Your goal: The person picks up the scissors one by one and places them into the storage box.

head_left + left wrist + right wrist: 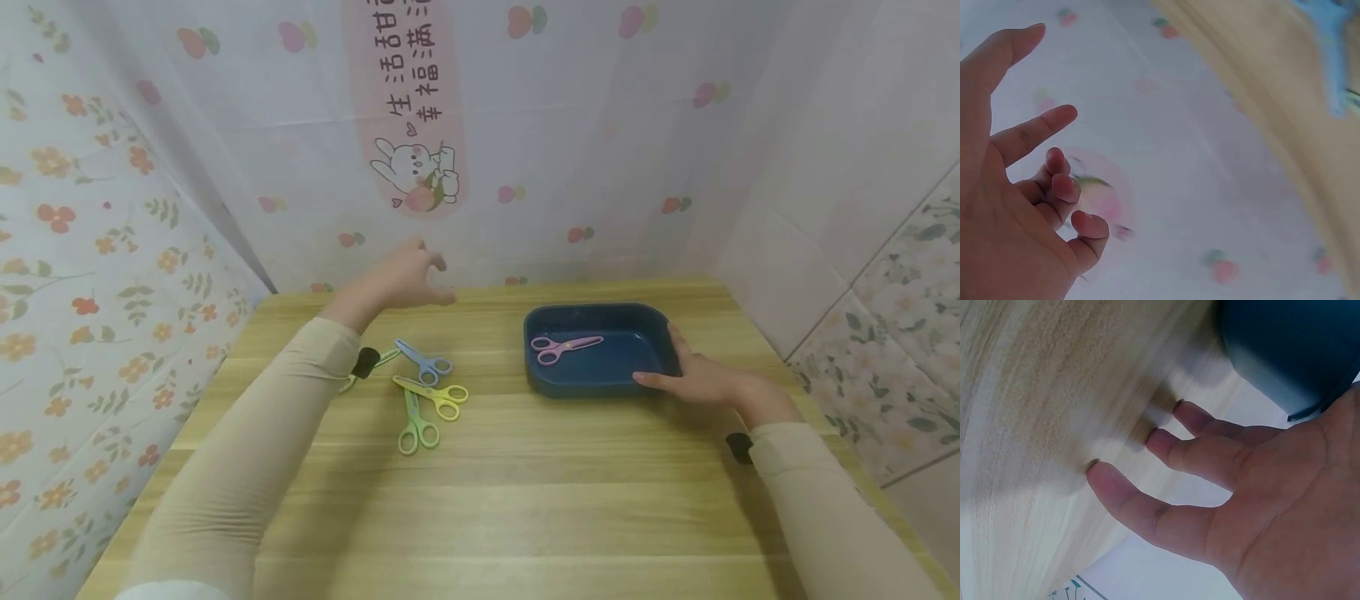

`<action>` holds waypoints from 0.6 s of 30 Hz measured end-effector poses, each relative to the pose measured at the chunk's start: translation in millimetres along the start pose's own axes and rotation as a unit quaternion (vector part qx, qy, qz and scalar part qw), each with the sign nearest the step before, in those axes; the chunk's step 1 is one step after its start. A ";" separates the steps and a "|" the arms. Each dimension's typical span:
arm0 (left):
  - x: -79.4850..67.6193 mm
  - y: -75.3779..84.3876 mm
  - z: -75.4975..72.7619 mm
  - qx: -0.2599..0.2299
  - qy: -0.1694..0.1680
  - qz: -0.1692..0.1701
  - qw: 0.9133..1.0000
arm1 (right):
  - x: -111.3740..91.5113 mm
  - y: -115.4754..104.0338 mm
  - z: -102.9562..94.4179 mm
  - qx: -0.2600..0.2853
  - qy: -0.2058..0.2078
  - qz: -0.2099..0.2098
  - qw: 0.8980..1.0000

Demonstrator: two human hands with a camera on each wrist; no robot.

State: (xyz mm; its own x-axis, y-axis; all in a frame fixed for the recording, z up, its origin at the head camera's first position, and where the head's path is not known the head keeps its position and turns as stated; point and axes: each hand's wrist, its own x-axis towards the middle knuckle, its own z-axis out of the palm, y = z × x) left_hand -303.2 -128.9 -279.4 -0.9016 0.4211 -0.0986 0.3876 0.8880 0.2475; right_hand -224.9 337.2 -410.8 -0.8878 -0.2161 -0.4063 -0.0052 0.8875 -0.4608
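Note:
My left hand (401, 275) hangs in the air above the table's back edge, holding nothing. In the left wrist view its thumb and index finger are spread, the other fingers loosely bent. Below it lie blue scissors (426, 363), yellow scissors (435, 395) and green scissors (415, 427), close together. Another pale green pair (387, 357) is partly hidden behind the left wrist. My right hand (701, 377) holds the right end of a dark blue tray (592, 389), thumb over the near rim. Three of its fingers reach down toward the table outside the tray. Purple scissors (566, 346) lie inside the tray.
The wooden table (480, 508) extends in front of both arms. A white curtain (600, 142) with fruit prints and a rabbit picture hangs behind it. Floral cloth (82, 275) covers the left side and a patterned panel (885, 367) stands at the right.

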 end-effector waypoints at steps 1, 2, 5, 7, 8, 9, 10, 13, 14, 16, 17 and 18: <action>-5.8 -9.5 3.0 -0.006 -0.004 -0.005 1.000 | -0.6 -0.1 -0.2 0.000 -0.001 0.001 1.000; -12.0 -19.0 6.3 -0.010 -0.008 -0.012 1.000 | -0.9 0.0 -0.4 -0.001 -0.002 0.002 1.000; -30.3 -46.6 18.3 -0.010 -0.012 -0.032 0.999 | -2.3 -0.8 -0.7 0.000 -0.002 0.002 1.000; -42.6 -63.8 26.9 -0.010 -0.013 -0.045 0.999 | -3.0 -1.1 -1.0 0.002 -0.003 0.002 1.000; -48.7 -72.2 31.4 -0.011 -0.014 -0.051 0.999 | -3.0 -0.8 -1.2 0.005 -0.004 0.001 1.000; -54.6 -80.5 36.2 -0.009 -0.015 -0.057 0.998 | -3.2 -1.1 -1.2 0.007 -0.004 0.000 1.000; -59.9 -88.7 40.9 -0.007 -0.018 -0.065 0.998 | -3.1 -0.8 -1.3 0.008 -0.006 0.000 1.000; -74.4 -110.9 55.7 0.008 -0.033 -0.086 0.996 | -2.8 -0.9 -1.4 0.010 -0.006 0.000 1.000; -78.4 -117.0 60.5 0.015 -0.038 -0.092 0.995 | -2.5 -0.7 -1.4 0.009 -0.006 -0.001 1.000; -85.1 -127.0 69.6 0.031 -0.047 -0.100 0.993 | -1.7 -0.3 -1.0 0.008 -0.003 -0.001 1.000; -88.2 -131.5 73.8 0.034 -0.053 -0.102 0.993 | -1.3 0.0 -0.5 0.006 -0.001 -0.001 1.000; -90.7 -134.9 77.5 0.037 -0.059 -0.104 0.992 | -0.8 0.4 -0.1 0.003 0.001 -0.001 1.000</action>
State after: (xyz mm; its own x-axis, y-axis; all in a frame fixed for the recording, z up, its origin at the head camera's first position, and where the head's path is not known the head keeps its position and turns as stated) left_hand -258.9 -272.6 -378.6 -0.9369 0.2420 -0.2525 0.2125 0.9673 0.1384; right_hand -224.3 337.7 -410.5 -0.8888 -0.2165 -0.4039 -0.0033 0.8844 -0.4667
